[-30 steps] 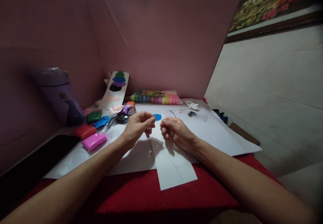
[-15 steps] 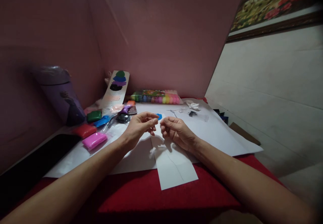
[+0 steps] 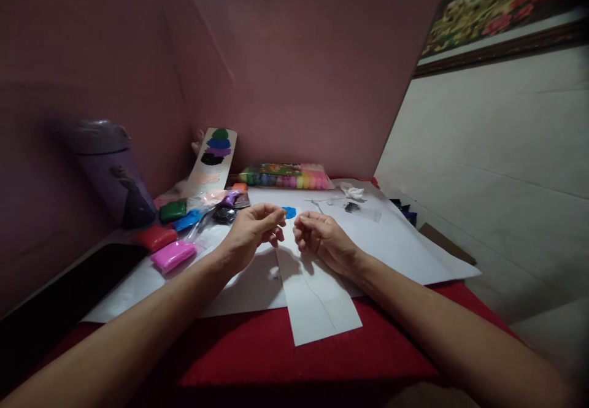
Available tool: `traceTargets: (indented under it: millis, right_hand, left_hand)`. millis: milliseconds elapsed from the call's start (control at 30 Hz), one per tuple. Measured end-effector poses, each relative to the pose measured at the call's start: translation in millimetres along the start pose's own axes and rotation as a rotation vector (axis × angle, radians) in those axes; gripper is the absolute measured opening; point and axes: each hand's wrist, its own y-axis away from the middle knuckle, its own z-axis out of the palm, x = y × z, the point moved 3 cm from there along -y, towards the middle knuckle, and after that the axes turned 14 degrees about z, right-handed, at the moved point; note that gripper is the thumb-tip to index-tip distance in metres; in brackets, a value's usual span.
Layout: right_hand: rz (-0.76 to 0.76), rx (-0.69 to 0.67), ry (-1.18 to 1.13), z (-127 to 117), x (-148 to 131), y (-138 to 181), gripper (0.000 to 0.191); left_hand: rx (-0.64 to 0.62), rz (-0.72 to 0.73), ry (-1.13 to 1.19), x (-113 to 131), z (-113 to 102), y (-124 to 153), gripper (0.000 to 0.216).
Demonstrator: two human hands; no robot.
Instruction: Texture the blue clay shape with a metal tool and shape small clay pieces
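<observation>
Above a white card strip (image 3: 322,313) my left hand (image 3: 260,229) is pinched, thumb against forefinger. At its fingertips is a pale speck too small to name. Close by on the right, my right hand (image 3: 324,239) has its fingers curled and its thumb and forefinger together; whatever they hold, if anything, is hidden. A narrow gap separates the two sets of fingertips. Just behind that gap, a flat blue clay patch (image 3: 289,212) lies at the far end of the strip. A thin pencil line runs down the strip, and a small white bit (image 3: 273,273) lies beside its left edge.
Bagged clay, including a pink packet (image 3: 173,256) and a green packet (image 3: 173,211), lies left. A color-swatch card (image 3: 211,162) leans behind, near a purple tumbler (image 3: 115,175). A multicolored clay pack (image 3: 285,176) sits at the back. White scraps (image 3: 352,191) lie right.
My fingertips have moved slightly apart, the left hand shifting a little left. More of the blue patch shows between them, and the hands' shadows on the strip have changed.
</observation>
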Motion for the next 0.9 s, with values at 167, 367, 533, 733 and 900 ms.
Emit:
traceTargets:
  millis: [167, 367, 533, 733, 900]
  right_hand:
    - [-0.035, -0.013, 0.027, 1.7, -1.0, 0.0, 0.021]
    - [-0.014, 0.007, 0.058, 2.3, -0.6, 0.6, 0.026]
    - [0.009, 0.018, 0.025, 1.2, 0.0, 0.2, 0.014]
    - [-0.146, 0.130, 0.177, -2.4, -1.8, -0.5, 0.025]
    - [-0.322, 0.190, 0.378, 0.2, -2.8, 1.9, 0.026]
  left_hand:
    - [-0.037, -0.030, 0.048, -0.2, 0.5, 0.2, 0.033]
    - [0.023, -0.019, 0.036, -0.3, -1.6, -0.8, 0.036]
    - [-0.003, -0.017, -0.005, -1.6, -1.1, 0.0, 0.025]
    - [-0.074, -0.062, 0.028, -3.1, 0.8, 2.3, 0.032]
    - [-0.083, -0.064, -0.001, -5.3, 0.3, 2.9, 0.029]
